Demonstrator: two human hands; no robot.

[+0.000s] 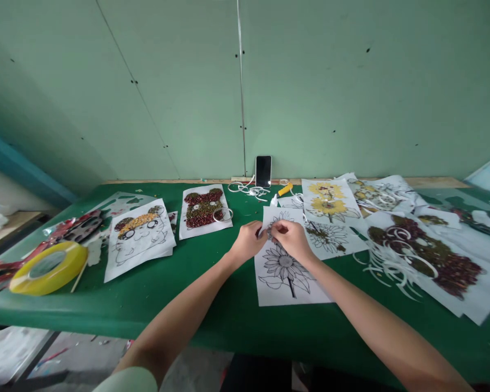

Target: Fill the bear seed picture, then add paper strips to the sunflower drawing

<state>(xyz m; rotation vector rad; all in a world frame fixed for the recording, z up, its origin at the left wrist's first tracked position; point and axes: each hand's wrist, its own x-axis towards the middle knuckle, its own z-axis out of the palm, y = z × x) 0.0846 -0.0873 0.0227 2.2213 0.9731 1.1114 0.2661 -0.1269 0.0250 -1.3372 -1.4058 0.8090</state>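
Note:
A white sheet with printed sunflowers (286,272) lies on the green table in front of me. My left hand (250,239) is at the sheet's upper left edge, its fingers curled together. Over the upper flower is my right hand (293,238), thumb and fingertips pinched. Whatever sits between the fingers of either hand is too small or hidden to make out. Just beyond the hands lie a glue bottle with a white tip and yellow body (285,189) and a sheet with yellow-filled sunflowers (329,200). Beside my right hand, another sunflower sheet (330,239) has some dark green filling.
A phone (263,171) leans on the wall behind white paper strips (251,188). Leftward lie a bear picture (204,209), a hamster drawing (141,239) and a yellow tape roll (49,268). More strips (387,267) and seed-covered pictures (441,256) spread across the right side.

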